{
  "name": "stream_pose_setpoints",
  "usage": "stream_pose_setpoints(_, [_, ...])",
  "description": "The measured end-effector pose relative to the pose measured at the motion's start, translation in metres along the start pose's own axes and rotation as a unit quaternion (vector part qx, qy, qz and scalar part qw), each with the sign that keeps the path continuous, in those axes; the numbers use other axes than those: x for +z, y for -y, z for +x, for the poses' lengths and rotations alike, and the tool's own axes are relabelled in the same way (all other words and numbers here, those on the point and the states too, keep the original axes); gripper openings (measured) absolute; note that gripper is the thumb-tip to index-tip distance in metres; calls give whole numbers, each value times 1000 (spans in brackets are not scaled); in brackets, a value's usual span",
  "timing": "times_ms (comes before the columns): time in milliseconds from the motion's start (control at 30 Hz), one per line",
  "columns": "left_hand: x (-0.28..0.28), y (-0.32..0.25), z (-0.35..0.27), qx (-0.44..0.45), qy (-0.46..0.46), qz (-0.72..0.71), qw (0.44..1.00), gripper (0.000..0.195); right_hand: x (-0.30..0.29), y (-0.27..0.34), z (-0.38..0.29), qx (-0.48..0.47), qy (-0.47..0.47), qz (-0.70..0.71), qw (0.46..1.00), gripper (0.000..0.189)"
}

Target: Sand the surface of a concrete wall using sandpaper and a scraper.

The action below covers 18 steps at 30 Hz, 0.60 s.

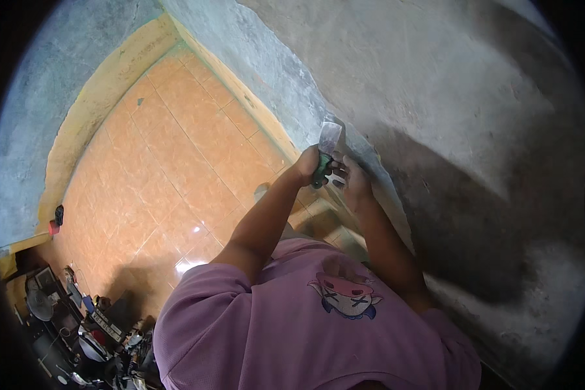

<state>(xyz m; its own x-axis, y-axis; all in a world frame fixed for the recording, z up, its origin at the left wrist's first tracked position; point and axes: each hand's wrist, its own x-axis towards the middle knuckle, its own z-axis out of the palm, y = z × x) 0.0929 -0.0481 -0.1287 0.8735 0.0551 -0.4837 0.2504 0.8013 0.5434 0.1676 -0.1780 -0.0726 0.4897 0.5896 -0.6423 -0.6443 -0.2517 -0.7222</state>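
My left hand [309, 165] grips the green handle [322, 170] of a scraper with a broad, flat metal blade [330, 137]. The blade points up and away from me, close in view to the wall; whether it touches is hard to tell. Just right of the handle is my right hand [356, 179], its fingers bent and apart. I see nothing held in it, though its fingertips are shadowed and close to the handle. Before me, the wall has a pale blue painted strip [282, 63] low down and a rough grey surface [419, 73] above it.
Orange tiles [175, 146] cover the floor, with a small dark scrap [140, 101] on them. A yellowish band [102, 87] runs along the left wall's base. A motorcycle [95, 341] and a fan [40, 304] stand among clutter at lower left. A small red object [53, 227] lies by the wall.
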Motion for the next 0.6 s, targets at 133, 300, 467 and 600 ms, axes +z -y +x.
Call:
stream_pose_setpoints(133, [-2,-5,12,22,-60,-35,997,30,26,-7,6,-153,-4,-136,979,34])
stream_pose_setpoints(300, [-33,-4,28,94,-57,-14,994,31,45,-23,30,-272,-36,-288,917,40])
stream_pose_setpoints(467, [-30,-19,27,105,-55,-93,989,30,58,-11,43,-279,-84,-366,884,40])
stream_pose_setpoints(600, [-53,-30,38,95,-199,-124,968,28,71,-5,37,-197,-33,-412,889,31])
